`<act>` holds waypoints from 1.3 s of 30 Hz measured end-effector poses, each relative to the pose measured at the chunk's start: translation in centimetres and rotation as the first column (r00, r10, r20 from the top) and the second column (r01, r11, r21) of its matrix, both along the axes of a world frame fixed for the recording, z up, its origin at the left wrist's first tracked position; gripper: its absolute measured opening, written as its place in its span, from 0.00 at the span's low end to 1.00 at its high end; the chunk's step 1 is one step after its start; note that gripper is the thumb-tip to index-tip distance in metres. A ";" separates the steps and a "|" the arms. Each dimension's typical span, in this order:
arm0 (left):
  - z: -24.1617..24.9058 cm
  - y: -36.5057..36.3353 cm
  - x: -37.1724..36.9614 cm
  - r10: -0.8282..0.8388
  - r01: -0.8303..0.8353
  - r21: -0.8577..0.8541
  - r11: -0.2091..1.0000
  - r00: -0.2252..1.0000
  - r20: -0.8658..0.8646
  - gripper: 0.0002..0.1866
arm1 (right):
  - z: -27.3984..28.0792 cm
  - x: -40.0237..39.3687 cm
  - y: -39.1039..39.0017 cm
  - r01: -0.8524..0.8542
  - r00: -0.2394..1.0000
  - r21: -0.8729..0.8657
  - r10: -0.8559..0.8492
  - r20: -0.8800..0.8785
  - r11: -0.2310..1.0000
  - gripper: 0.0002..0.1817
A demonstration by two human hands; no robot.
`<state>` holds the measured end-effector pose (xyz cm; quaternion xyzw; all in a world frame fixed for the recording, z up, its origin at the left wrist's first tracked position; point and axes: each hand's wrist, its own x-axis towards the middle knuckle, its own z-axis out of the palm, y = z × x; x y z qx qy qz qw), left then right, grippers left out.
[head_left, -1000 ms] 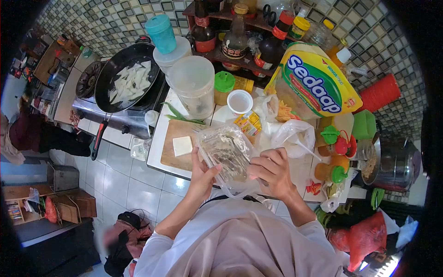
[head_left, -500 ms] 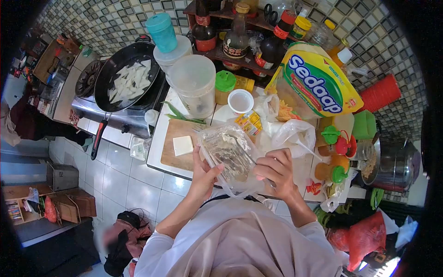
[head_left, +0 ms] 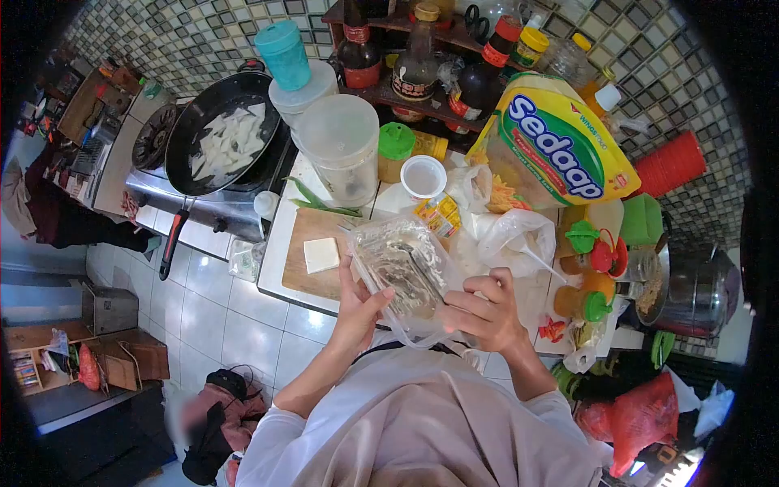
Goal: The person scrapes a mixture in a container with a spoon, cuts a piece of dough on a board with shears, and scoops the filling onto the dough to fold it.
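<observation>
A crowded white counter (head_left: 280,260) meets mosaic wall tiles. At its near edge, a crinkled clear plastic bag (head_left: 402,272) with pale smears is held up. The left hand (head_left: 357,312) curls its fingers around the bag's side; the right hand (head_left: 483,312) pinches its lower right corner. A white square block (head_left: 321,255) lies on the wooden board (head_left: 312,280).
</observation>
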<state>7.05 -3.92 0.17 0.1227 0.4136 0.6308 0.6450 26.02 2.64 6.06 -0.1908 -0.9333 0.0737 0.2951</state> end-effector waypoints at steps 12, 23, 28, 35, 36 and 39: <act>0.3 0.1 0.2 -0.014 0.014 -0.013 1.000 1.000 -0.003 0.50 | -0.2 -0.3 0.1 0.010 1.000 -0.075 -0.010 -0.001 0.997 0.13; -0.1 0.1 0.2 -0.021 0.021 -0.001 1.000 1.000 -0.013 0.49 | -0.4 -0.3 0.4 0.048 0.999 -0.023 -0.048 -0.007 0.999 0.14; 0.3 0.1 0.2 -0.026 0.026 -0.008 1.000 1.000 -0.010 0.49 | 0.0 0.0 0.4 0.053 0.998 -0.030 -0.054 -0.039 0.998 0.14; 0.0 0.0 0.2 -0.020 0.020 0.012 1.000 1.000 -0.012 0.49 | -0.6 -0.4 0.5 0.015 1.000 -0.051 -0.014 0.026 0.999 0.13; 0.0 0.0 0.1 -0.021 0.021 0.012 1.000 1.000 -0.013 0.49 | -0.6 -0.5 0.5 0.033 0.999 -0.061 -0.030 0.042 0.998 0.13; 0.5 0.0 0.1 -0.022 0.021 -0.015 1.000 1.000 -0.011 0.49 | 0.4 -0.7 0.0 -0.005 0.999 -0.063 0.007 0.038 0.998 0.12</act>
